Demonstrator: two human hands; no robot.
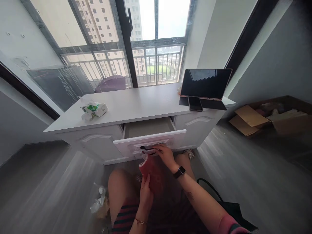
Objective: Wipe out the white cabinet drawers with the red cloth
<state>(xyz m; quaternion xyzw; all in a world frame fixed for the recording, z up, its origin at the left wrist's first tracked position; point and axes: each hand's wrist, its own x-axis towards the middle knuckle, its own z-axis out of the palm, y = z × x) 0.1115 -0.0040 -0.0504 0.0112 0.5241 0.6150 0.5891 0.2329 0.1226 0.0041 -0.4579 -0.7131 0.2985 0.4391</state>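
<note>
A long white cabinet (92, 143) with raised door panels stands below the window, its flat white top serving as the surface (136, 100). On the floor to its right, a brown cardboard box (290, 125) sits with its flaps spread, holding a jumble of pale and pinkish things too blurred to name. The cabinet's white-fronted middle drawer (151, 127) is pulled partly out, so its grey-beige bottom and side walls show. A black bag (230, 208) with a looped strap lies on the floor beside the person, its contents hidden. On the surface at the right, a black-screened tablet (207, 83) leans upright on its dark folding cover. Crumpled clear plastic (98, 201) lies on the floor by the person's left leg. In front of the drawer is a red object with a curved pale rim (152, 172); whether anything is inside cannot be told. The left hand (146, 187) grips it from below. The white-and-green soft tissue pack (97, 110) lies near the surface's left end. A dark phone (195, 104) rests on the tablet's cover. The right hand (167, 157) has its fingers closed on the drawer's black curved handle (143, 148).
</note>
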